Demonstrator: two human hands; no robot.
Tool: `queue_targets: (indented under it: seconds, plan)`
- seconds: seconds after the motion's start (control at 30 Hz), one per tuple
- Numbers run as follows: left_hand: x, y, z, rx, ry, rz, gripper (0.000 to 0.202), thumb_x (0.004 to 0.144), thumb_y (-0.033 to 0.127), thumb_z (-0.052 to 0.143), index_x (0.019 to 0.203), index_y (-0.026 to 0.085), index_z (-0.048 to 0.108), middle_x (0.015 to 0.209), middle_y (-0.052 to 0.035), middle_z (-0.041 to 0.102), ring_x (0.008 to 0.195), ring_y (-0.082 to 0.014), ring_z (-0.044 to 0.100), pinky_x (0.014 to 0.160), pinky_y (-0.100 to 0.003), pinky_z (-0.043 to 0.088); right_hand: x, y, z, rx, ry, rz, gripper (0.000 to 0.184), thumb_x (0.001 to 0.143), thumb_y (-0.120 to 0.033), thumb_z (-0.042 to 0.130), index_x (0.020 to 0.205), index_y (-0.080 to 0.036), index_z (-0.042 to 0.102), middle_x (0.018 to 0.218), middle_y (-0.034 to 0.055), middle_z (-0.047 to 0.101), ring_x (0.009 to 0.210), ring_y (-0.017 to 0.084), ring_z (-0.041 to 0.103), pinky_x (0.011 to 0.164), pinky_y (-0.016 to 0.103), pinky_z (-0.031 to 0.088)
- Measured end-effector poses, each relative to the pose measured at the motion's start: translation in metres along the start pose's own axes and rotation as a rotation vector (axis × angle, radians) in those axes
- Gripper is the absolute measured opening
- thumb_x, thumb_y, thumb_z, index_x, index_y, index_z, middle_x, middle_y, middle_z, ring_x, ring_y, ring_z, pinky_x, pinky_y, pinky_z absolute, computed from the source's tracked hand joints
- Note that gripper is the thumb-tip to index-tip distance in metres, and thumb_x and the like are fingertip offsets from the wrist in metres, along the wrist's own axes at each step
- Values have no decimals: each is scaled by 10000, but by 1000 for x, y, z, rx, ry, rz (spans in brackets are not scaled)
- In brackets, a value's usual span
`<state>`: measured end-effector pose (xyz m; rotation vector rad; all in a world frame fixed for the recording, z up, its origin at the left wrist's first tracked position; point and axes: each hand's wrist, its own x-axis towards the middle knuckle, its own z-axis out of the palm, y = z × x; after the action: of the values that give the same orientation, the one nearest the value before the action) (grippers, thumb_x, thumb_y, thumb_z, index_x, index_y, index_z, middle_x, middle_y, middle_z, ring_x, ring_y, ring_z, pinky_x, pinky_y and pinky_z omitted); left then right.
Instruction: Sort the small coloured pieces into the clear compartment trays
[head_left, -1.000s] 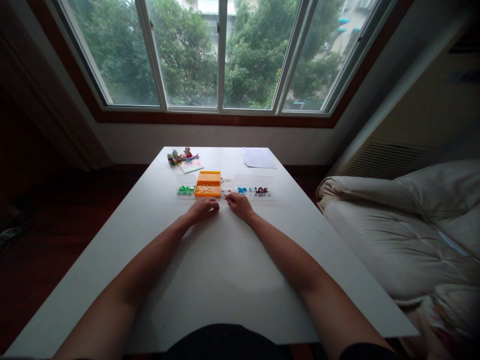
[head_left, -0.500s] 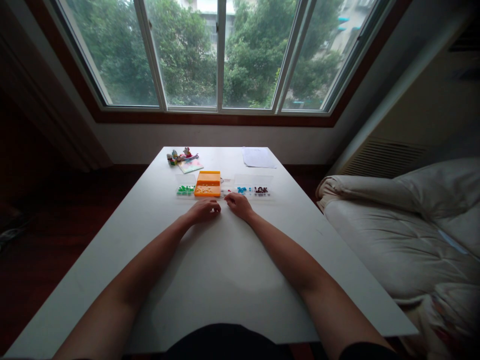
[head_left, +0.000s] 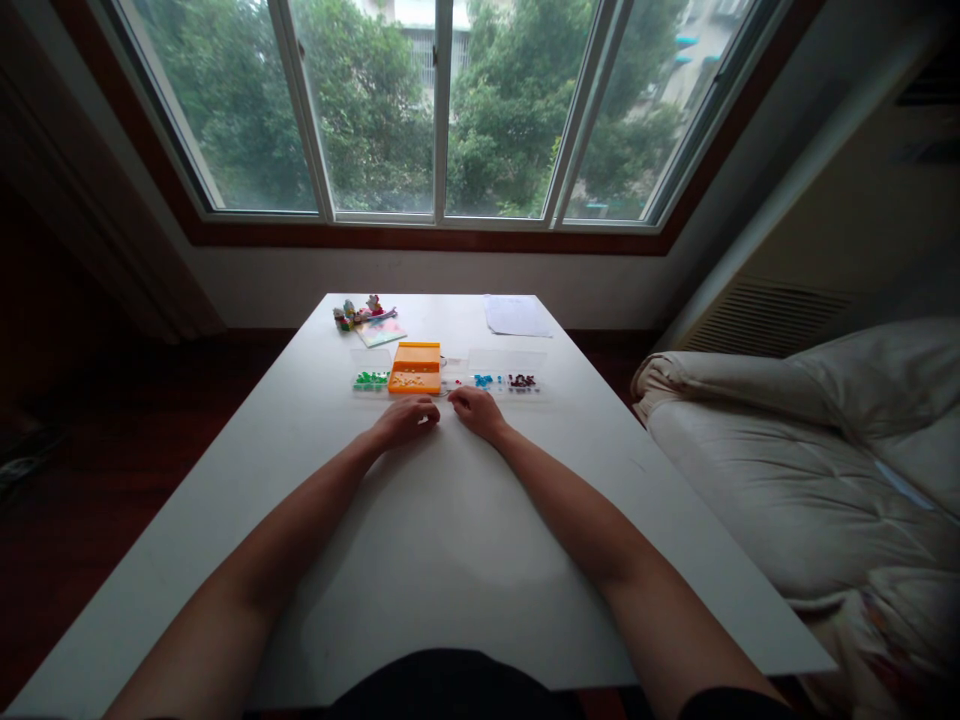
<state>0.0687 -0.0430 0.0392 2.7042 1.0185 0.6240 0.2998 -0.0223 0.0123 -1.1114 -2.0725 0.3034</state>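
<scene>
Toward the far edge of the table (head_left: 450,540), your orange case (head_left: 418,355) lies open, its loaded half nearest you, presumably to keep the pale pieces (head_left: 409,380) reachable; each half's long axis parallels that edge. Your left hand (head_left: 409,414) and right hand (head_left: 478,409) curl just nearside; whether either grips anything, I cannot tell.

Whether the left grip (head_left: 407,415) or the right grip (head_left: 476,408) holds anything is too small to tell. The loose pieces (head_left: 411,380) in the orange case (head_left: 418,353) are too tiny to show their shape. Near the far left corner of the tabletop (head_left: 450,560), the figurines (head_left: 348,315) blur together. The picture's right edge cuts off the sofa (head_left: 787,470).
</scene>
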Motion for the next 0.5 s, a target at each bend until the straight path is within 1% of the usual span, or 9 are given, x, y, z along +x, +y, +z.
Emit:
queue_targets:
  seconds: [0.1,0.23,0.33,0.4,0.47,0.5]
  plan:
    - [1,-5,-3,-39,83,-58,139,867,202,572,865,200,711,876,-43,672,765,-154,608,703,-257,453,0,-1,-1,-4,-4,1,183,853,-102,593,899,-206,736,836,15,700,763,156,594,756,245,439]
    - [8,-18,-12,-66,265,-197,152,883,240,551,891,198,697,899,-44,681,763,-162,597,728,-289,474,0,-3,-2,-4,-12,-2,190,856,-100,595,916,-207,740,853,18,705,769,158,603,767,251,448]
    - [15,-33,-18,13,402,-331,145,881,254,560,895,207,696,916,-53,703,833,-204,595,789,-339,467,0,-4,-4,-14,-25,-7,200,853,-92,598,927,-210,741,888,27,711,796,166,615,781,259,458]
    - [18,-43,-18,84,478,-433,128,869,262,583,878,213,701,921,-63,715,895,-242,585,830,-375,450,-1,-5,-4,-46,-49,-21,211,853,-84,596,934,-214,741,911,35,711,834,176,621,809,268,463]
    - [19,-49,-16,121,518,-514,127,863,267,596,891,220,710,922,-69,722,940,-270,573,854,-397,433,-1,-8,-3,-88,-84,-54,217,857,-81,596,947,-217,740,936,45,707,885,188,623,840,278,466]
    - [19,-51,-14,126,530,-537,144,866,268,594,928,224,716,928,-70,724,958,-279,569,862,-404,426,-2,-9,-2,-107,-104,-75,216,864,-84,598,958,-218,739,947,50,703,907,192,621,851,282,466]
